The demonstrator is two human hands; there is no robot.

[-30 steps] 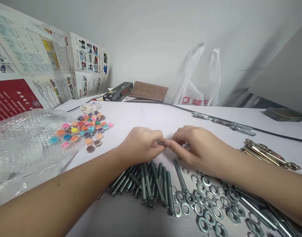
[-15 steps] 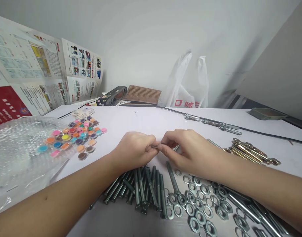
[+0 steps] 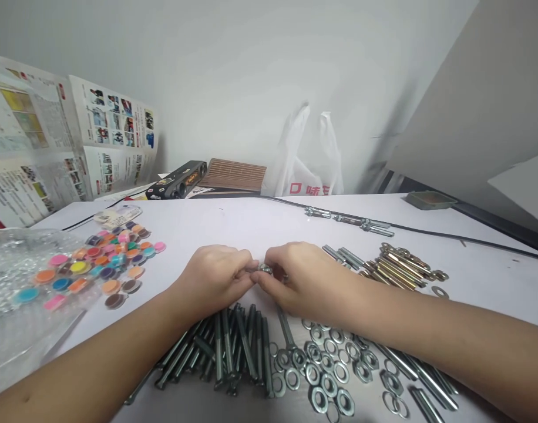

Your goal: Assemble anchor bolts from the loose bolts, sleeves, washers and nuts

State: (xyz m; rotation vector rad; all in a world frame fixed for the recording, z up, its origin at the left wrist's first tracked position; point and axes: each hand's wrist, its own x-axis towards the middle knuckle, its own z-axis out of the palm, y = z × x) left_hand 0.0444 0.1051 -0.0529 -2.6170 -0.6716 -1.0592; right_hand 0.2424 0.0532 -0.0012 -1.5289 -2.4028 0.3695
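My left hand (image 3: 216, 273) and my right hand (image 3: 304, 279) meet fingertip to fingertip just above the white table. Between them shows a small shiny metal nut (image 3: 265, 268), pinched by my right thumb and fingers. My left fingers are closed in a pinch against it; what they hold is mostly hidden. Below my left hand lies a pile of dark steel bolts (image 3: 227, 352). One single eye bolt (image 3: 286, 329) lies under my right hand, pointing up at it. Silver nuts (image 3: 329, 385) and flat washers (image 3: 292, 379) are spread below my right forearm.
Brass-coloured bolts (image 3: 399, 267) and silver rods (image 3: 421, 367) lie to the right. On the left are colourful small paint pots (image 3: 79, 267) and bubble wrap (image 3: 26, 282). Behind stand a plastic bag (image 3: 302, 158), a black box (image 3: 178, 179) and newspaper (image 3: 114, 129). A black cable (image 3: 427, 231) crosses the back.
The view has swung to the right. A shiny nut now shows between my fingertips, where only a thin dark edge showed before. Both hands remain pinched together.
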